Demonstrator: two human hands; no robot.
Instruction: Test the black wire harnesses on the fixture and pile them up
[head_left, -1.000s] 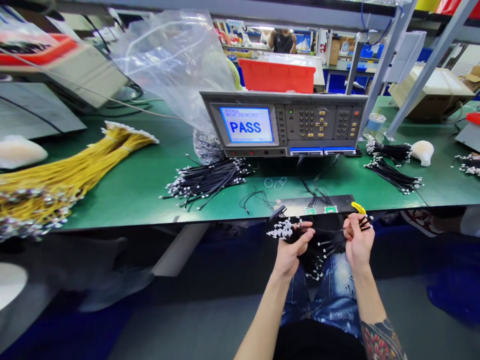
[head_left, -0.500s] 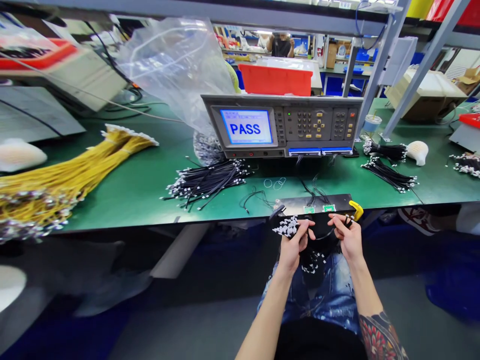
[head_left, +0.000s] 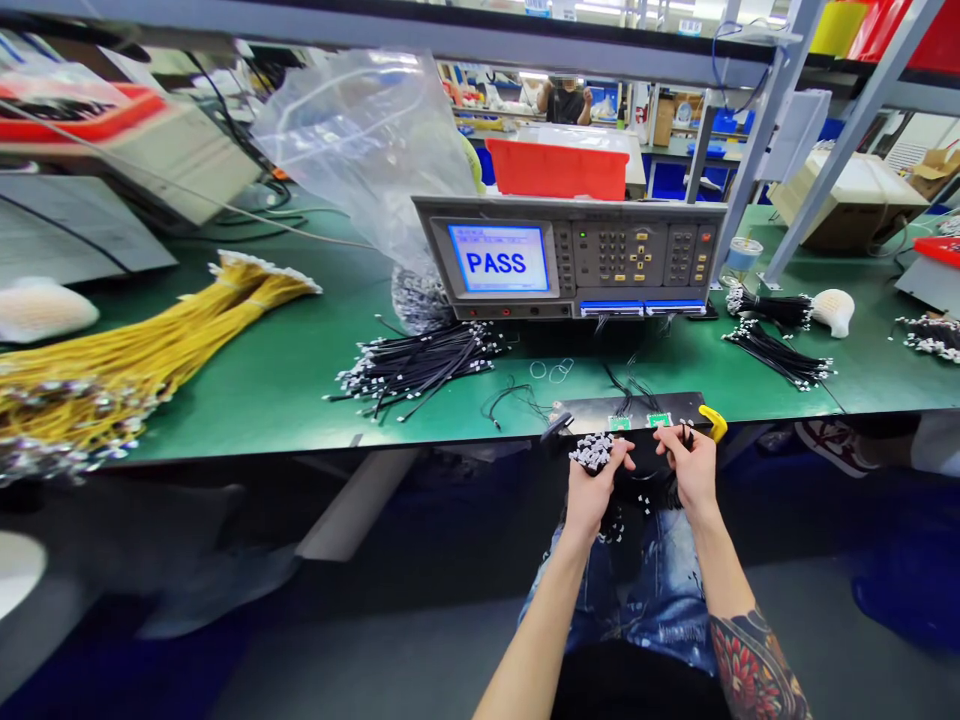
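My left hand point(head_left: 596, 488) is closed around a bundle of black cables whose white connectors point(head_left: 592, 452) fan out above the thumb. My right hand point(head_left: 694, 470) pinches black cable near the table's front edge; how many strands it holds is hidden by the fingers. Just beyond both hands lies a black test fixture point(head_left: 585, 412) with two small green circuit boards point(head_left: 658, 420) on it and a yellow handle point(head_left: 714, 423) at its right end. Behind it stands a grey tester point(head_left: 637, 255), its screen point(head_left: 497, 260) reading PASS. More white connectors hang over my lap.
A pile of black cables point(head_left: 420, 362) and a large yellow cable bundle point(head_left: 187, 325) lie to the left on the green table point(head_left: 262, 405). Black bundles point(head_left: 780, 355) and a cup point(head_left: 742, 258) are at right. A red bin point(head_left: 559, 168) stands behind the tester.
My left hand has shifted slightly right, and the connectors in it now sit closer together. My right hand has turned a little, its cable ends changing position. The screen still reads PASS.
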